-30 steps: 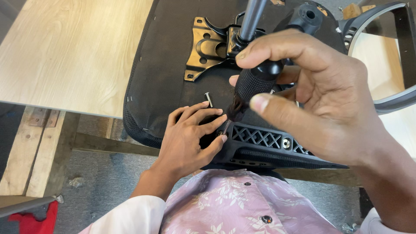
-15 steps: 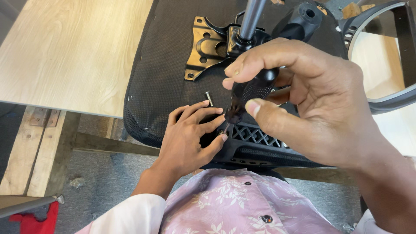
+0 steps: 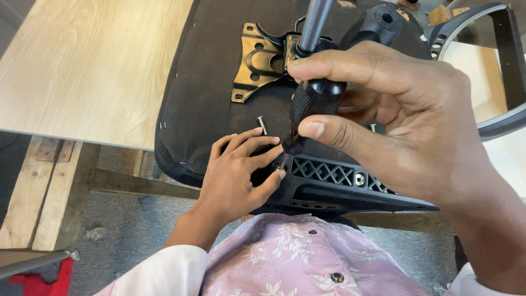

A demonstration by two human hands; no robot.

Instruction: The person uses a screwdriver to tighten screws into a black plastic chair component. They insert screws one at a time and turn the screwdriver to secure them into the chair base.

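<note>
Screwing looks like the job right now: the right hand is wrapped tight around the black bumpy-handled screwdriver, and the left hand lies with curled fingers on the black plastic chair bracket, fingertips beside the tip. The screwdriver stands almost straight up over the upside-down black fabric chair seat, leaning a little, handle toward the camera and tip pointing down into the bracket corner. Next, I think, it needs slow turning with the tip kept steady; a loose silver screw lies just beside.
</note>
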